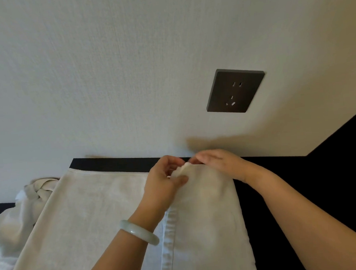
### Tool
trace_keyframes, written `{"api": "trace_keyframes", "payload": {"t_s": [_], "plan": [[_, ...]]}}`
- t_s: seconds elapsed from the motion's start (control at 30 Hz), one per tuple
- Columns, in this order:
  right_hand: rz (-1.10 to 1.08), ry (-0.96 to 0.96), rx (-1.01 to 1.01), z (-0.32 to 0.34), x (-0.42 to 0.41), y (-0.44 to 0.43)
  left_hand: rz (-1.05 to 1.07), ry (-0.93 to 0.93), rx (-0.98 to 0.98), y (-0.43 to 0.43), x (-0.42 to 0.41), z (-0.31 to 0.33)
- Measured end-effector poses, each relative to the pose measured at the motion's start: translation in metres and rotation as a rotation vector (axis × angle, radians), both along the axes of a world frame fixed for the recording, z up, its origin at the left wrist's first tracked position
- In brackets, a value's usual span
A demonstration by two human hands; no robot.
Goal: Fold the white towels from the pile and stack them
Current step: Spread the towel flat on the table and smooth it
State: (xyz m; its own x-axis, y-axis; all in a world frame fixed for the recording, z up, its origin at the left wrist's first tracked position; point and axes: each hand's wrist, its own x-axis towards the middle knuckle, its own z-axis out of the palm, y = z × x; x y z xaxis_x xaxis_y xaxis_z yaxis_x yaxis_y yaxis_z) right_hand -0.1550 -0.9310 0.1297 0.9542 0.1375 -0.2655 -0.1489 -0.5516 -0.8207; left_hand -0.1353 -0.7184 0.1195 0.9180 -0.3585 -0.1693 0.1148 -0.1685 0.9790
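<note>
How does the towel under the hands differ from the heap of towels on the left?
The flat towel lies spread and smooth, while the heap is crumpled and bunched. The left hand and the right hand both hold the flat towel at its far edge, and no hand touches the heap. Both are white cloth on the dark surface.

White towel is spread flat across the lower centre of the frame. Its right part is folded over, with a hemmed edge running down the middle and the far corner of the fold lifted and bunched. Crumpled pile of white towels is seen at lower left, touching the spread towel's left edge.
</note>
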Motion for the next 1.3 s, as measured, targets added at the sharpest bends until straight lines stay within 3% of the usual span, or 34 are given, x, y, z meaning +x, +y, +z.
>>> {"api": "trace_keyframes", "payload": {"t_s": [0.07, 0.13, 0.3, 0.4, 0.47, 0.53, 0.6, 0.77, 0.93, 1.0, 1.07, 1.13, 1.2, 1.3], "plan": [[0.025, 0.065, 0.095, 0.009, 0.004, 0.011, -0.064, -0.088, -0.004, -0.003, -0.005, 0.005], [0.018, 0.121, 0.043, 0.013, 0.009, 0.018, -0.076, -0.117, -0.031, -0.004, -0.008, 0.005], [-0.018, 0.250, -0.256, 0.012, 0.013, 0.006, -0.010, 0.067, -0.291, 0.008, -0.005, 0.004], [-0.122, 0.283, -0.203, 0.000, 0.003, -0.017, 0.026, 0.172, -0.286, 0.016, 0.002, -0.004], [-0.170, 0.239, -0.186, -0.013, -0.001, -0.026, 0.042, 0.167, -0.098, 0.014, 0.005, -0.015], [-0.213, 0.139, -0.282, -0.027, -0.003, -0.024, 0.053, 0.064, 0.148, 0.008, 0.005, -0.027], [-0.254, 0.024, -0.423, -0.042, -0.006, -0.018, 0.066, -0.062, 0.272, 0.002, 0.000, -0.036], [-0.502, -0.330, -0.601, -0.064, -0.021, -0.007, 0.039, -0.343, 0.276, -0.007, -0.017, -0.054], [-0.509, -0.297, -0.793, -0.046, -0.025, 0.003, 0.025, -0.355, 0.257, -0.005, -0.019, -0.048], [-0.544, -0.407, -0.863, -0.039, -0.038, 0.022, 0.023, -0.351, 0.231, -0.001, -0.019, -0.048], [-0.446, -0.470, -0.895, -0.043, -0.055, 0.047, 0.036, -0.339, 0.208, 0.001, -0.018, -0.048], [-0.272, -0.278, -0.897, -0.051, -0.068, 0.063, 0.049, -0.314, 0.184, 0.003, -0.017, -0.050], [-0.235, -0.117, -0.899, -0.057, -0.068, 0.063, 0.064, -0.289, 0.174, 0.004, -0.017, -0.051], [-0.291, -0.103, -0.926, -0.058, -0.065, 0.070, 0.098, -0.230, 0.135, 0.007, -0.017, -0.051]]}}
